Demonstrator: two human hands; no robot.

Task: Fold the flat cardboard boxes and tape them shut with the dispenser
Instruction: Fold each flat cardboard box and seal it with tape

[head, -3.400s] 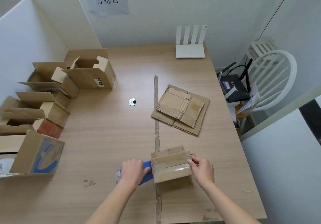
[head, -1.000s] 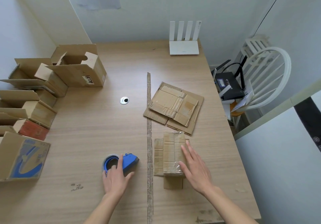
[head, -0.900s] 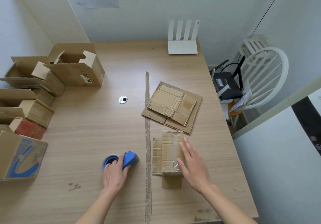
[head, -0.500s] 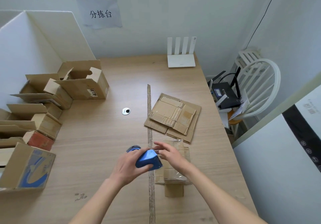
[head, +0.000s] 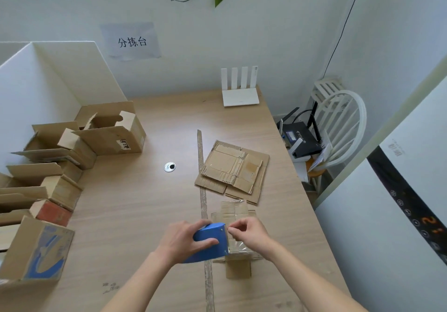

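My left hand (head: 180, 241) grips the blue tape dispenser (head: 210, 242), held above the near part of the wooden table (head: 135, 215). My right hand (head: 249, 233) pinches at the dispenser's front edge, where the tape end comes out. Under both hands lies a small cardboard box (head: 233, 215), partly covered with clear tape and partly hidden. A stack of flat cardboard boxes (head: 233, 170) lies just beyond it.
Several folded, open-topped boxes (head: 111, 132) line the table's left side by a white partition (head: 36, 86). A cardboard strip (head: 202, 190) runs down the table's middle. A white router (head: 239, 92) stands at the far edge. A white chair (head: 338, 127) holds devices on the right.
My left hand lifted the dispenser off the table and brought it right, over the small box. My right hand left the box top and now pinches at the dispenser's front.
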